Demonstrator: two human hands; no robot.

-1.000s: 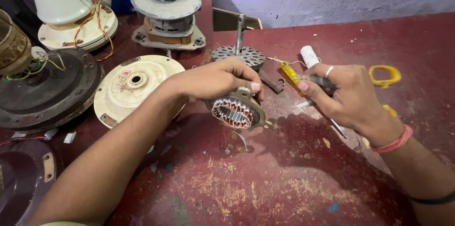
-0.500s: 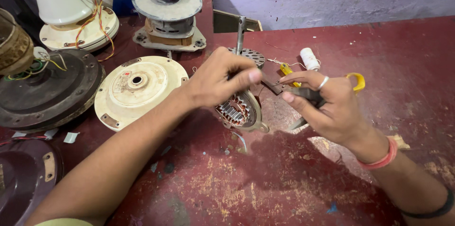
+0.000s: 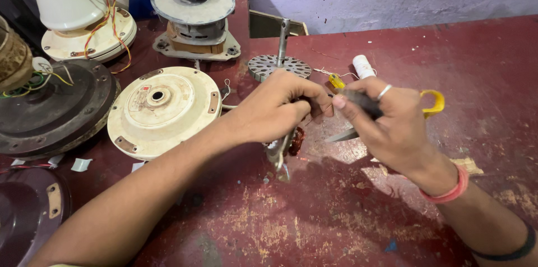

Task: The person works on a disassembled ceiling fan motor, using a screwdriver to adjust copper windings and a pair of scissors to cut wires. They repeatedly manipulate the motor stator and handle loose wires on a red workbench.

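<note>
— two hands meet over the middle of the red table [image 3: 336, 222]. what does the left hand [image 3: 274, 111] have?

— it is curled tight round a small motor stator [image 3: 287, 145], tipped on edge so only a bit of copper winding and the metal frame show under the fingers. the stator sits just above the table, near the centre.

— and the right hand [image 3: 386, 124]?

— closed on yellow-handled scissors [image 3: 392, 111]; one yellow loop sticks out to the right, the blade tip points down and left, close beside the stator. there is a ring on one finger and a pink band at the wrist.

— do the hands touch?

— the fingertips are just beside each other; whether they touch, i cannot tell.

— what lies round them?

— left of the left forearm, a cream round fan cover [image 3: 163, 109]. further left, a dark round housing [image 3: 53, 107]. far behind, a grey motor [image 3: 193, 15] on a plate, a rotor with an upright shaft [image 3: 280, 62], and a white spool [image 3: 363, 66] just beyond the right hand.
</note>
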